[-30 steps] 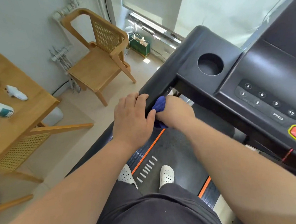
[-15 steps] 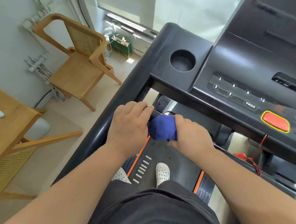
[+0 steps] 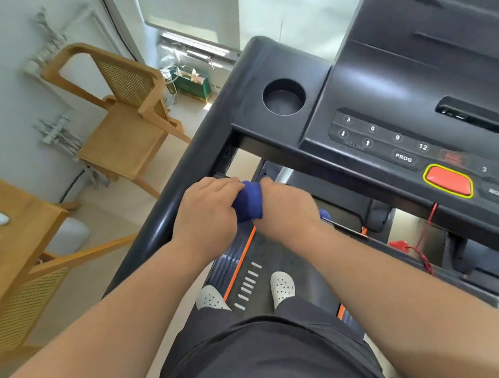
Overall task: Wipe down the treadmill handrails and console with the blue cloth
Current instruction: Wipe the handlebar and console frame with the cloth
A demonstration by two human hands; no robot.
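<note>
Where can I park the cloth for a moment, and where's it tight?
Free: the cup holder, the flat ledge between it and the handrail, and the rail behind the left hand. Tight: left and right hand grip the blue cloth together; the red cord hangs under the console.

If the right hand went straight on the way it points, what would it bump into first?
Probably the left hand: the right hand, gripping the bunched blue cloth, points across at it, where it sits on the black treadmill handrail.
</note>
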